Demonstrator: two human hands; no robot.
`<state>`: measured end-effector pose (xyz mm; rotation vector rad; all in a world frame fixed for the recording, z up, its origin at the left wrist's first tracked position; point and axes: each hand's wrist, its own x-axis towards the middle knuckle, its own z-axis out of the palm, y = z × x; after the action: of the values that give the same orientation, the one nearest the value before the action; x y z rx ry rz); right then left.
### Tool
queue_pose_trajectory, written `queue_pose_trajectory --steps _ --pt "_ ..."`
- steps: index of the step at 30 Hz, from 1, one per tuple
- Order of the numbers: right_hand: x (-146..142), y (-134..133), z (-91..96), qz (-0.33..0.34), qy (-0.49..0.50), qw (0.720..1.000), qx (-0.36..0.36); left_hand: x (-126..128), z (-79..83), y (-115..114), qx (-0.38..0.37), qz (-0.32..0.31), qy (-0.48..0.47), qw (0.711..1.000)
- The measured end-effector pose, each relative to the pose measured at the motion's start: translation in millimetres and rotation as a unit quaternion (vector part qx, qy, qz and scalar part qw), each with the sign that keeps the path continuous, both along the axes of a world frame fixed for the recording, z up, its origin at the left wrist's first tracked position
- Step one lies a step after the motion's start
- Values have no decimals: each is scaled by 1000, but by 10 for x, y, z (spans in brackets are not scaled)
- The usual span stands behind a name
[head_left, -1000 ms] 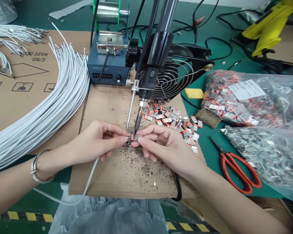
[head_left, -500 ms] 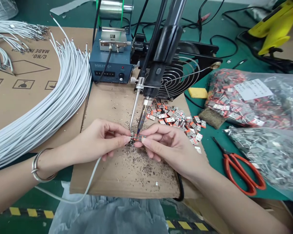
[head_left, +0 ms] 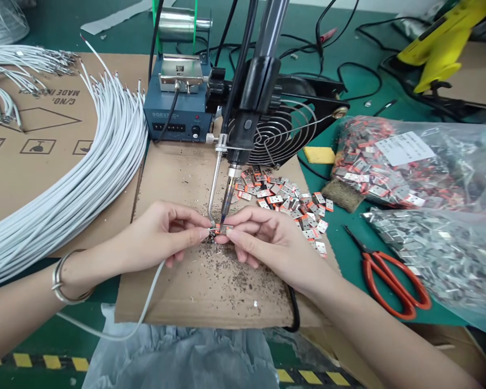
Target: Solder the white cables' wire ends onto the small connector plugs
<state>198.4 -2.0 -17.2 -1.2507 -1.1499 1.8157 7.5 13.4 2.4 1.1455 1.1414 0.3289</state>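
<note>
Under the iron (head_left: pixel 227 199) tip, mid cardboard (head_left: pixel 178 173), a small orange connector (head_left: pixel 220 229) sits btwn both hands. Left hand (head_left: pixel 157 240): grip clenched on the white wire (head_left: pixel 143 310) end, right at the connector. Right hand (head_left: pixel 269 243): thumb & forefinger grip clamped on the connector. Loose pile (head_left: pixel 291 202) of connectors just behind. Right side of table (head_left: pixel 56 27): far bag (head_left: pixel 389 167) full of orange connectors, w/ white label; near bag (head_left: pixel 441 254) holds silver metal shells. Scissors (head_left: pixel 375 265) beside it.
</note>
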Motion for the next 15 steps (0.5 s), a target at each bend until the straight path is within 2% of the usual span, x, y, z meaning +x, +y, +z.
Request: queue_pose_trajectory --steps 9,15 --pt "-14 5 -1 -5 -11 1000 -5 -45 1 21 7 -29 -8 1000" --pt "2 15 15 -2 -15 1000 2 -52 1 41 2 -19 0 1000"
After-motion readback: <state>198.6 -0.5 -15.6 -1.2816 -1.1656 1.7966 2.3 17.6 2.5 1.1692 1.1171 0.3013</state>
